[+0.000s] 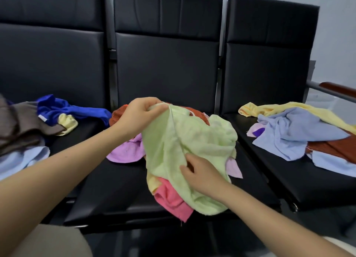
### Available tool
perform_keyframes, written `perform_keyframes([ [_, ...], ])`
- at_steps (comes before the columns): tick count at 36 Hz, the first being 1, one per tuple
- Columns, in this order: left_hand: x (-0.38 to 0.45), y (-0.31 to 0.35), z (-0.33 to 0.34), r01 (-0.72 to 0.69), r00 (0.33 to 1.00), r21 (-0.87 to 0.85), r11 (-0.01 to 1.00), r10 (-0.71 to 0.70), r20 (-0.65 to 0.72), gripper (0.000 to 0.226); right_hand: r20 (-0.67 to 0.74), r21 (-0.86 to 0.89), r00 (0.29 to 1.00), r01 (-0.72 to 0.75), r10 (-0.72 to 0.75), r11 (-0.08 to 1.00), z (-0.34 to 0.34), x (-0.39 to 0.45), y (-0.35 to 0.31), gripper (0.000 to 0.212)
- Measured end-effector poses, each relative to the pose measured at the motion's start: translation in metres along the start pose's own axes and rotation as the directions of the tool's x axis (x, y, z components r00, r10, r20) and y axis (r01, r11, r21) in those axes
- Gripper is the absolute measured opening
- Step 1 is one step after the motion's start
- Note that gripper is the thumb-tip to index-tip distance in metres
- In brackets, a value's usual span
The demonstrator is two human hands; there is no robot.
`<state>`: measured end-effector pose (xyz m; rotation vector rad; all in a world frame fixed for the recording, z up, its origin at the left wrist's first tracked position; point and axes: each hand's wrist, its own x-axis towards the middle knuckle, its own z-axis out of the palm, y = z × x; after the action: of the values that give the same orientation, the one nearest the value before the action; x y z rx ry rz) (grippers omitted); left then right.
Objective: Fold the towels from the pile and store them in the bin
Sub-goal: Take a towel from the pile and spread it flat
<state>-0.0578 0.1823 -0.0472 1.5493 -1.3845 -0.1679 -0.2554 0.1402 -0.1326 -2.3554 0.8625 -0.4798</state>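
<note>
1. The light green towel (185,141) hangs crumpled over the middle seat (119,183) of a row of black padded chairs, lifted at one upper corner; its long axis runs from that raised corner at upper left down toward the near seat edge at lower right.
2. The left hand (140,116) pinches that upper corner, thumb and curled fingers closed on the cloth.
3. The right hand (202,174) grips the towel's lower middle, fingers curled into the fabric.
4. Under the green towel lies a pile: a pink towel (173,201) reaching the seat's front edge, a lilac towel (127,151) to the left, a rust-orange towel (119,112) behind, and a bit of yellow beside the pink one.
5. Bare black seat shows to the left and front-left of the pile.
6. On the left seat lie a royal blue towel (63,108), a brown one (21,122), a pale yellow one and a pale blue one; a small white tag shows on the blue towel, its writing too small to read.
7. On the right seat lie a yellow towel (289,108), a periwinkle blue towel (292,133) and a rust-brown one (331,147), with a wooden armrest (337,88) beyond.
</note>
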Motion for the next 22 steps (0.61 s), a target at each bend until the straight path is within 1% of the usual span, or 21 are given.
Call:
perform_keyframes([
  [1,0.002,-0.005,-0.002,0.017,1.000,0.011,1.000,-0.016,-0.016,0.026,-0.050,0.057,0.998,-0.025,0.028,0.998,-0.003,0.002,0.001,0.017],
  [2,0.004,-0.010,-0.005,0.044,0.998,0.020,0.999,-0.043,-0.036,0.028,-0.113,0.150,0.991,-0.054,0.071,0.987,-0.009,0.005,0.000,0.015],
  [4,0.006,-0.021,-0.010,0.113,0.992,0.023,0.993,-0.111,-0.067,0.027,-0.213,0.321,0.959,-0.114,0.189,0.940,-0.028,0.012,-0.001,0.017],
  [5,0.007,-0.025,-0.012,0.141,0.988,0.022,0.990,-0.140,-0.065,0.027,-0.239,0.353,0.948,-0.118,0.211,0.928,-0.038,0.016,0.001,0.018],
  [7,0.007,-0.032,-0.009,0.171,0.985,0.033,0.985,-0.170,-0.038,0.028,-0.243,0.298,0.954,-0.098,0.174,0.950,-0.056,0.020,0.007,0.015],
  [8,0.007,-0.034,-0.005,0.165,0.986,0.065,0.984,-0.164,-0.026,0.030,-0.215,0.224,0.965,-0.101,0.151,0.969,-0.064,0.019,0.009,0.017],
  [9,0.007,-0.036,0.000,0.146,0.989,0.103,0.984,-0.145,-0.015,0.033,-0.181,0.100,0.974,-0.118,0.134,0.988,-0.068,0.018,0.016,0.028],
  [10,0.008,-0.038,0.006,0.125,0.992,0.134,0.983,-0.127,0.000,0.035,-0.145,-0.061,0.982,-0.133,0.123,0.989,-0.071,0.018,0.022,0.041],
  [11,0.007,-0.039,0.013,0.110,0.993,0.153,0.982,-0.115,0.023,0.037,-0.099,-0.238,0.987,-0.148,0.128,0.960,-0.070,0.020,0.030,0.049],
  [12,0.005,-0.041,0.019,0.093,0.994,0.167,0.982,-0.102,0.049,0.038,-0.053,-0.360,0.988,-0.152,0.142,0.920,-0.067,0.020,0.036,0.048],
  [13,0.002,-0.041,0.025,0.070,0.994,0.195,0.978,-0.085,0.072,0.039,-0.019,-0.414,0.987,-0.152,0.159,0.898,-0.062,0.022,0.044,0.042],
  [14,-0.001,-0.042,0.031,0.045,0.993,0.234,0.971,-0.068,0.092,0.040,-0.010,-0.407,0.985,-0.159,0.170,0.899,-0.058,0.022,0.048,0.034],
  [15,-0.004,-0.042,0.035,0.028,0.992,0.276,0.961,-0.060,0.107,0.041,-0.029,-0.372,0.985,-0.169,0.170,0.913,-0.054,0.023,0.054,0.025],
  [16,-0.006,-0.043,0.037,0.026,0.991,0.304,0.952,-0.063,0.114,0.042,-0.062,-0.332,0.985,-0.172,0.161,0.927,-0.052,0.022,0.057,0.022],
  [17,-0.007,-0.043,0.038,0.039,0.990,0.318,0.947,-0.079,0.113,0.042,-0.097,-0.315,0.985,-0.164,0.140,0.935,-0.053,0.022,0.060,0.026],
  [19,-0.006,-0.047,0.037,0.080,0.988,0.307,0.948,-0.117,0.104,0.034,-0.120,-0.289,0.988,-0.130,0.099,0.948,-0.058,0.023,0.061,0.033],
  [21,-0.005,-0.051,0.033,0.108,0.985,0.281,0.954,-0.140,0.098,0.028,-0.105,-0.226,0.991,-0.105,0.083,0.968,-0.065,0.022,0.055,0.029],
  [22,-0.005,-0.053,0.031,0.111,0.984,0.270,0.956,-0.144,0.103,0.027,-0.092,-0.160,0.993,-0.090,0.076,0.983,-0.069,0.020,0.050,0.024],
])
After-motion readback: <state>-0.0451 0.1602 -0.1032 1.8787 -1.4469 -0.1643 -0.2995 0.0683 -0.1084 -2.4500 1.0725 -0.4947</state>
